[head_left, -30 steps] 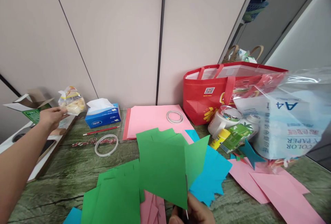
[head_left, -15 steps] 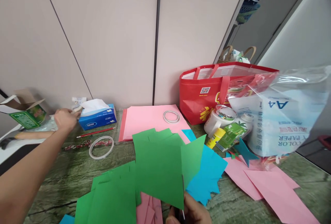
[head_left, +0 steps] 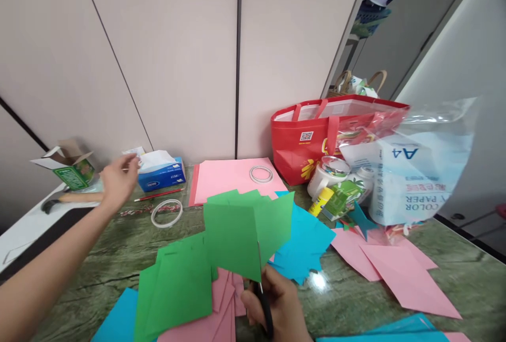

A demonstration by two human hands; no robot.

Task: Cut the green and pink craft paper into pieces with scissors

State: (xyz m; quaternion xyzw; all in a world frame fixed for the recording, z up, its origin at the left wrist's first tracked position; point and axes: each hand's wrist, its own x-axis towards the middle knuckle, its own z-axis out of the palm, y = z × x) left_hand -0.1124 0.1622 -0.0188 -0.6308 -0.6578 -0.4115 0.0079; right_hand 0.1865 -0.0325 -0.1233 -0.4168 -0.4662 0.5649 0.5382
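Observation:
My right hand (head_left: 276, 305) is low at the front, closed round black-handled scissors (head_left: 264, 300) whose blades stand in a green paper sheet (head_left: 237, 236) that is held upright. My left hand (head_left: 117, 178) is stretched out to the far left, fingers spread and holding nothing, just left of a blue tissue box (head_left: 161, 173). More green sheets (head_left: 177, 289), pink sheets (head_left: 225, 315) and blue paper (head_left: 304, 236) lie on the green marbled table (head_left: 98, 257).
A red pencil (head_left: 158, 194), two clear tape rings (head_left: 166, 212), a pink paper stack (head_left: 233, 176), a red tote bag (head_left: 316, 136), a mug (head_left: 326, 173), a glue stick (head_left: 320, 201) and a plastic colour-paper pack (head_left: 415, 173) stand behind. An open carton (head_left: 69, 165) sits far left.
My left hand has let go of the food packet at the far left and drawn back toward the tissue box, open. The view tipped down, showing more of my right hand on the scissors.

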